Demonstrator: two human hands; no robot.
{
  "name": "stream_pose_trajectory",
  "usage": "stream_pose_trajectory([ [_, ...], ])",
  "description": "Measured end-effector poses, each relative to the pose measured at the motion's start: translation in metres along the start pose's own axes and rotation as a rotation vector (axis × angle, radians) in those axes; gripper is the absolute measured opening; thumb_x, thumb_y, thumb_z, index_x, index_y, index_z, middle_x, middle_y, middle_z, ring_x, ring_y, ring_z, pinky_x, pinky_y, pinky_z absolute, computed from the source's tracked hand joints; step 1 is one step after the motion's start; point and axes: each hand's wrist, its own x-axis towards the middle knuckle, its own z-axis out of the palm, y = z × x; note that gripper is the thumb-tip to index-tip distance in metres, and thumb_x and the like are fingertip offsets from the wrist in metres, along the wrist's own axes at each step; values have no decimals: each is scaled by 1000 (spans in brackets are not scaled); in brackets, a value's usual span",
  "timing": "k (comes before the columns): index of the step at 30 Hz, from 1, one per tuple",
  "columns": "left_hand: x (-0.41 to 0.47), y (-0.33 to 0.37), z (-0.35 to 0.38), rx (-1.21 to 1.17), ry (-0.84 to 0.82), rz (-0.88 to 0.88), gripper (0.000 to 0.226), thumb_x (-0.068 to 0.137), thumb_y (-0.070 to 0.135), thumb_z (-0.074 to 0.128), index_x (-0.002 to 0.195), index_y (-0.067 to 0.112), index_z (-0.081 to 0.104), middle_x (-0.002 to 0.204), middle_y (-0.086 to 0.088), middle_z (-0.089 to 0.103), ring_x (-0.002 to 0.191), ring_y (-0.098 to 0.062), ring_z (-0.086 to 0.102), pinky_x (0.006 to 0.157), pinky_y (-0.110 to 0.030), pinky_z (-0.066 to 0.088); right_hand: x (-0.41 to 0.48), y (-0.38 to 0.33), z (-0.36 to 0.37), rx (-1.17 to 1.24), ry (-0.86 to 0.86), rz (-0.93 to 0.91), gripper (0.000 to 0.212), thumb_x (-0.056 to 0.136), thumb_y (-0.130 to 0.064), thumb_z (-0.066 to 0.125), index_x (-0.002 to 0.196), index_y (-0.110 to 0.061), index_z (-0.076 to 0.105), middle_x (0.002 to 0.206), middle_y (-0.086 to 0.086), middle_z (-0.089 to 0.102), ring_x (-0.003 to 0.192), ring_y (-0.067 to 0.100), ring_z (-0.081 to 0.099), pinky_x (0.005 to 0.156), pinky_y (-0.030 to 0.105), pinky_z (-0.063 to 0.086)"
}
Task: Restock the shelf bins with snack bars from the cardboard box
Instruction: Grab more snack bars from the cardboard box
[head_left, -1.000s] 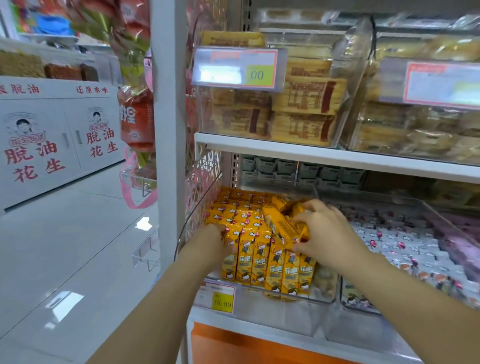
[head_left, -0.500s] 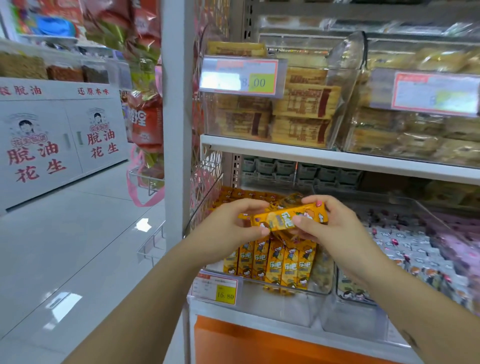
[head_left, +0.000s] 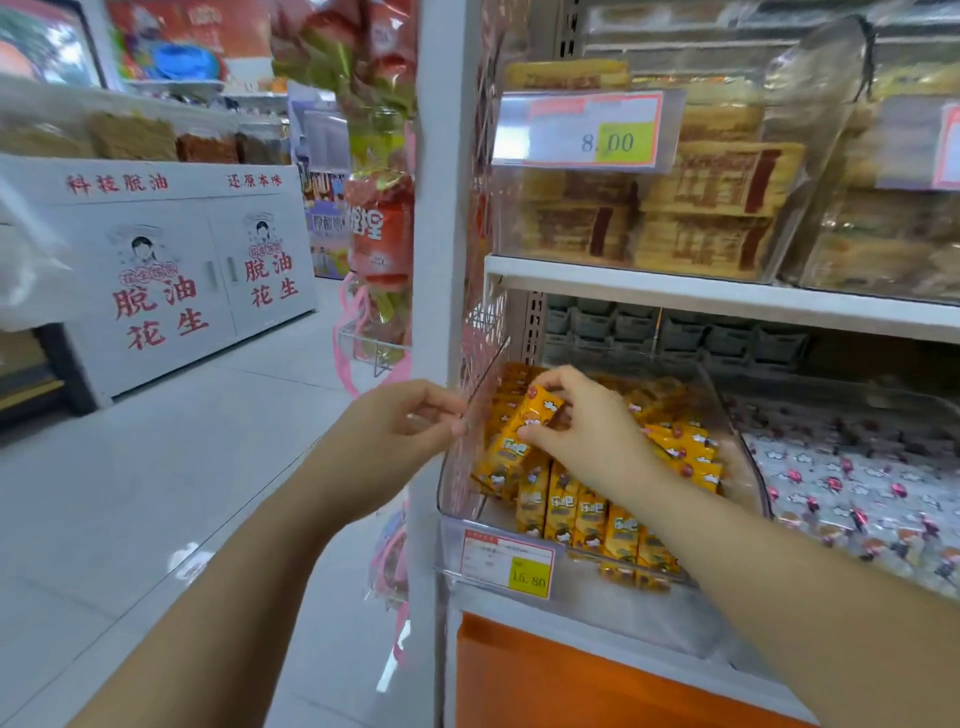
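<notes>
pinched between thumb and fingertips of the right hand (head_left: 587, 431), one yellow snack bar (head_left: 524, 426) is held tilted over the clear bin (head_left: 457, 499), likely to be slotted upright into the front row (head_left: 587, 519). loosely curled and empty, the left hand (head_left: 395, 441) is kept just outside the bin's wall.

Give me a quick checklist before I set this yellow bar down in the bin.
1. Bar held: ok, right hand pinches it.
2. Left hand free: ok, empty, outside the bin's left wall.
3. Bar over the right bin: ok, it matches the yellow bars below.
4. Room at front left: ok, a gap shows there.
5. Front row neat: ok, bars stand upright.
6. Cardboard box within reach: cannot tell, out of view.
</notes>
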Motion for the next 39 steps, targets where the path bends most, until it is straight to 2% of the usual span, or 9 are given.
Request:
stream_pose_trajectory([
  [6, 0, -19, 5, 67, 45, -19, 10, 88, 22, 64, 87, 31, 68, 82, 15, 68, 72, 6, 63, 67, -6, 44, 16, 10, 41, -653, -134, -150, 42, 87, -37, 62, 126, -29, 52, 124, -1, 55, 117, 22, 42, 96, 36, 33],
  [11, -1, -19, 5, 95, 52, 5, 10, 88, 24, 63, 85, 32, 67, 81, 17, 67, 74, 8, 62, 66, -3, 43, 14, 12, 35, -624, -75, -145, 54, 85, -45, 63, 135, -32, 45, 129, -5, 51, 121, 20, 41, 99, 36, 31],
  [16, -2, -15, 6, 107, 47, 25, 12, 89, 24, 62, 84, 35, 64, 81, 19, 65, 76, 10, 60, 65, -1, 43, -6, 24, -15, -706, 72, -103, 47, 87, -45, 60, 131, -35, 46, 128, -7, 49, 120, 17, 42, 101, 36, 31],
  [21, 2, -1, 19, 141, -17, 39, 7, 90, 25, 61, 89, 30, 64, 79, 9, 67, 77, -3, 64, 77, -24, 55, -20, 43, -44, -759, -55, 122, 52, 87, -43, 61, 130, -25, 39, 121, 0, 56, 113, 22, 54, 96, 39, 38],
  [25, 7, 14, 29, 131, -35, 92, 7, 91, 25, 61, 91, 31, 63, 81, 10, 66, 71, 3, 61, 64, -6, 47, -25, 43, -50, -698, 48, 48, 38, 89, -34, 61, 123, -24, 46, 108, -4, 64, 102, 21, 59, 90, 36, 39],
  [28, 8, 13, 25, 136, -13, 94, 6, 92, 26, 60, 94, 31, 64, 84, 12, 66, 73, 5, 61, 64, -4, 46, -29, 30, -63, -539, 224, -54, 34, 88, -34, 62, 119, -28, 50, 102, -9, 61, 92, 17, 56, 78, 34, 42],
  [31, 9, 8, 20, 132, -1, 76, 5, 92, 28, 60, 95, 30, 64, 82, 12, 68, 72, 5, 63, 64, -6, 48, -25, 19, -67, -135, 140, 9, 40, 83, -32, 70, 118, -31, 51, 100, -9, 59, 80, 12, 59, 66, 30, 48],
  [33, 8, 6, 20, 119, -17, 63, 6, 92, 27, 60, 97, 30, 64, 83, 12, 68, 73, 4, 63, 65, -6, 49, -21, 17, -64, 57, 57, 65, 42, 80, -34, 73, 116, -32, 52, 110, -8, 58, 95, 11, 58, 72, 25, 44],
  [39, 7, 8, 36, 118, -119, 65, 19, 90, 27, 63, 107, 34, 59, 100, 18, 63, 81, 6, 61, 66, 1, 42, -22, 11, -61, 210, -75, 66, 28, 77, -28, 76, 97, -27, 56, 84, -6, 69, 79, 8, 67, 70, 21, 46],
])
